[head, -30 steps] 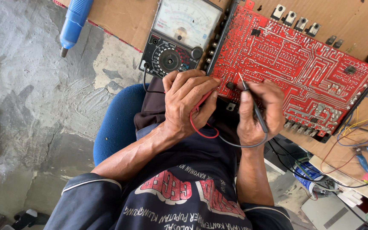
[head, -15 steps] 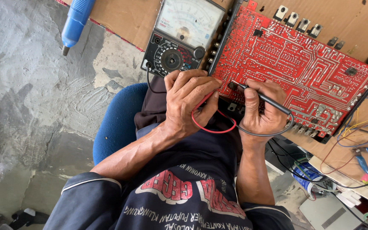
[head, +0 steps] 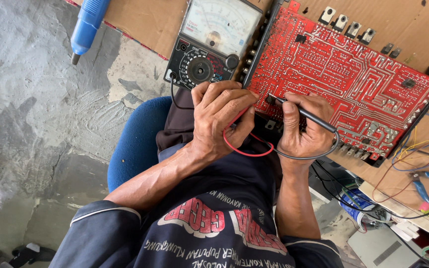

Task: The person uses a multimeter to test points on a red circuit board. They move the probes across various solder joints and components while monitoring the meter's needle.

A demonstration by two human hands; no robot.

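Off to the far left of your fingers, a blue tool (head: 89, 22) is lying on the grey concrete floor (head: 35, 114), well apart from your hands. Nearer, just beyond your left hand (head: 220, 116), an analog multimeter (head: 214, 42) is sitting on the cardboard sheet (head: 145, 22), its dial just above your knuckles. Your left fingers are curling together over the near edge of the red circuit board (head: 343, 84), pinching the red lead (head: 247, 149), which is looping out below your palm; the probe tip itself is hidden under the fingers, so you cannot tell exactly where it is touching. A blue seat (head: 137, 144) is showing beneath your left forearm. Just beside it, your right hand (head: 306, 131) is pinching the black probe (head: 304, 113) between thumb and fingers, its tip pointing left onto the board's near edge while its black lead (head: 314, 156) is curving under your wrist. The board is lying flat beyond both hands, partly covered by them. Farther right of your fingers, loose coloured wires (head: 423, 154) and blue-handled pliers (head: 423, 186) are crowding the cardboard's edge.
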